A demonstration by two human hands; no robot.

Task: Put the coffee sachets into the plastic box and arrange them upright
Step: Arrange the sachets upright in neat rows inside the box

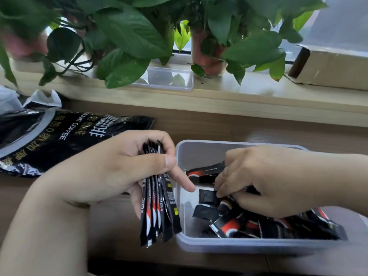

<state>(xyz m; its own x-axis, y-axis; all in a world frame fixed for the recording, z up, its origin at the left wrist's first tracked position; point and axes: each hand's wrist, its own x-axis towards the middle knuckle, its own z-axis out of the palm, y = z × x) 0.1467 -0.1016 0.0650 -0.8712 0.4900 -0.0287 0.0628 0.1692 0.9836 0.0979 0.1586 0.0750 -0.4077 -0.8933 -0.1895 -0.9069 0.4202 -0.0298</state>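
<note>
The left hand (pixel 119 166) is clamping a bundle of coffee sachets (pixel 157 214) in its grip, long axes upright, just beside the plastic box (pixel 239 247). The right hand (pixel 268 182), nearer the loose sachets (pixel 229 226) lying flat inside, is seemingly pinching one.

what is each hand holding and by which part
The left hand grips a bundle of sachets around its upper half, lower ends hanging free. The right hand, inside the plastic box, pinches a loose sachet by one end.

Left hand (pixel 119 168), right hand (pixel 266 182), curled fingers (pixel 227 176).
</note>
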